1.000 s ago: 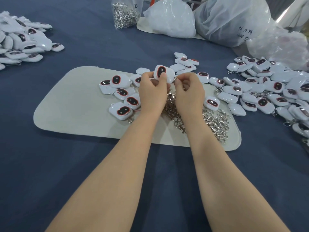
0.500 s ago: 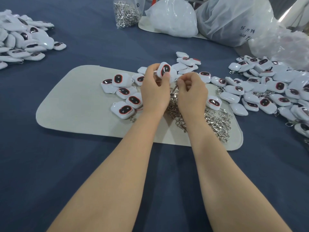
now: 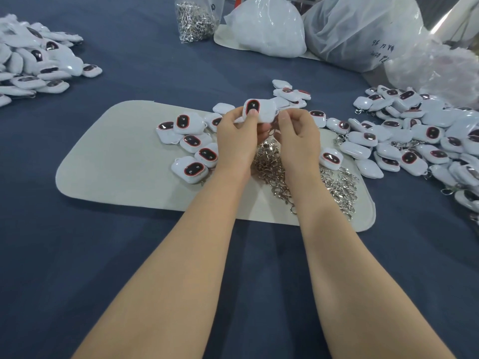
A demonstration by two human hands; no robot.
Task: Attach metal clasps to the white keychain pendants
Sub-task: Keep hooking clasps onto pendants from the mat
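Observation:
My left hand [image 3: 237, 137] grips a white keychain pendant [image 3: 261, 111] with a dark, red-rimmed oval face, held up above the cream mat [image 3: 116, 161]. Touching the pendant's right end, my right hand [image 3: 298, 136] pinches a metal clasp [image 3: 274, 130] that hangs just below its fingertips, mostly hidden. A pile of loose metal clasps [image 3: 305, 177] lies on the mat under and to the right of my hands. Several white pendants [image 3: 193, 147] lie on the mat to the left of my hands.
A large heap of pendants [image 3: 420, 136] spreads at the right, some with clasps on. Another heap [image 3: 33, 63] sits far left. A clear bag of clasps [image 3: 194, 19] and white plastic bags [image 3: 363, 29] stand at the back on the blue cloth.
Both hands stayed together over the clasp pile. The pendant has turned in my left hand and my right fingers have closed in on its right end.

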